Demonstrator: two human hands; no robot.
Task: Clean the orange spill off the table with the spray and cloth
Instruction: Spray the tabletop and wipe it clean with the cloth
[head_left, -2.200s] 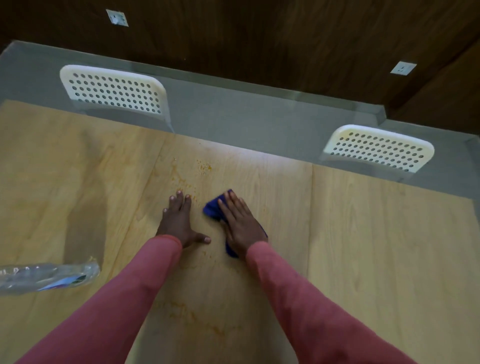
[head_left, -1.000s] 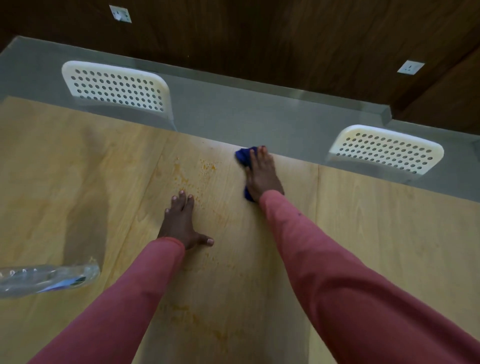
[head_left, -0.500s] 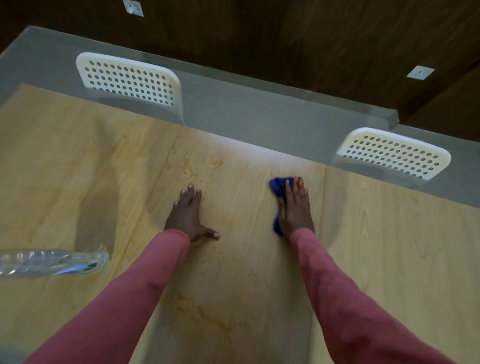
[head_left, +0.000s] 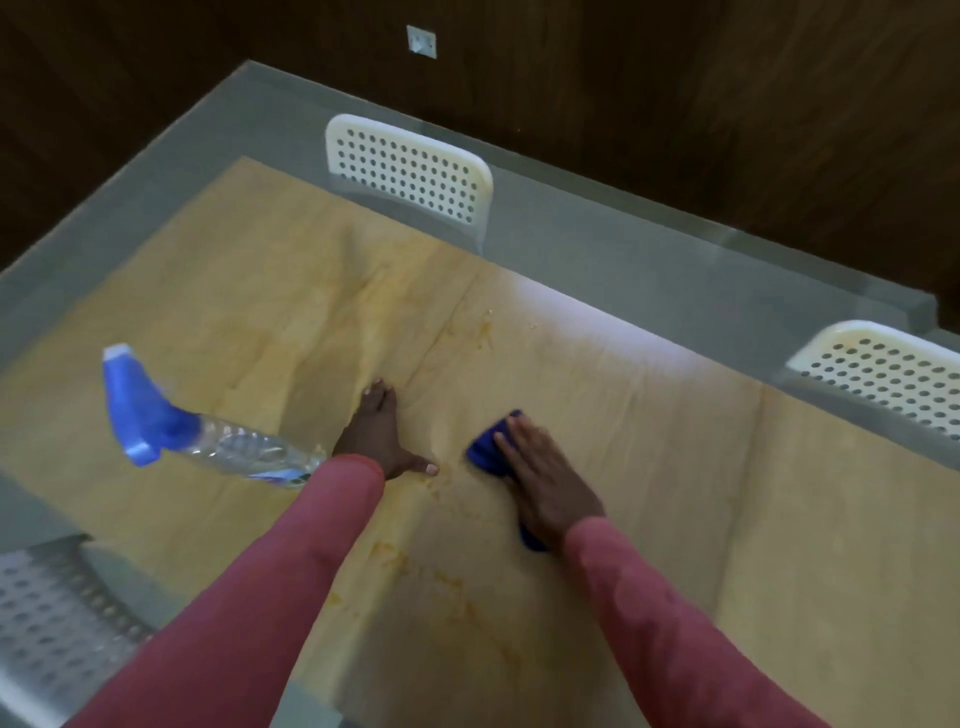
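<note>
Under right hand (head_left: 545, 488): crumpled blue cloth (head_left: 485, 451).

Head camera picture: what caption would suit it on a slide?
Right hand presses a blue cloth on the orange-stained table; left hand lies flat beside the spray bottle.

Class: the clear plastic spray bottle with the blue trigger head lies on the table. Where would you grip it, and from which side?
Probably the clear plastic spray bottle at its body just below the blue trigger head, from above: it lies flat, head pointing away, base beside the left hand.
</note>
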